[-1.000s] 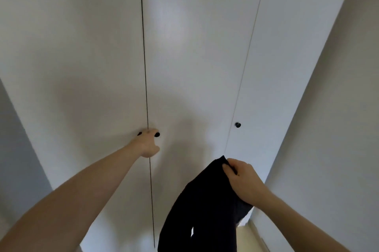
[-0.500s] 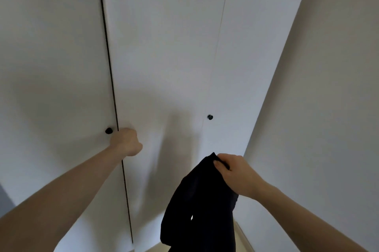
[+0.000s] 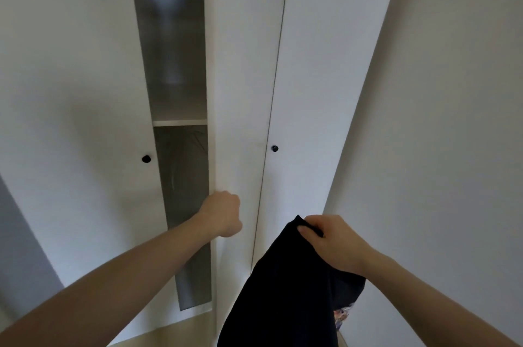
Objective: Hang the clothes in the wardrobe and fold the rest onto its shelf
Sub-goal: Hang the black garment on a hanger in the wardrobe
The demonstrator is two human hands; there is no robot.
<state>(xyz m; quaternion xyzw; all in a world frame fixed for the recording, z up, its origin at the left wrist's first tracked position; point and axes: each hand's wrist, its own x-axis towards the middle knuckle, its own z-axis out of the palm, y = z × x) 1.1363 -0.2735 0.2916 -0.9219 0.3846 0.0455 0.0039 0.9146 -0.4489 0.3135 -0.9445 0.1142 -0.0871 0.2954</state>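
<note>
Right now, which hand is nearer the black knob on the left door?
Left. The left hand grips the middle door's edge, below and right of the knob; the right hand holds dark clothing farther right.

No readable text, labels, brand names, numbers or signs appear anywhere in this view. The white wardrobe doors [image 3: 325, 92] are plain, and the dark garment [image 3: 283, 290] shows no print or tag that can be made out.

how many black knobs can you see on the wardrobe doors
2. One knob is on the left door, beside the open gap. The other knob is on the right door. The left hand may hide a third on the middle door.
</note>
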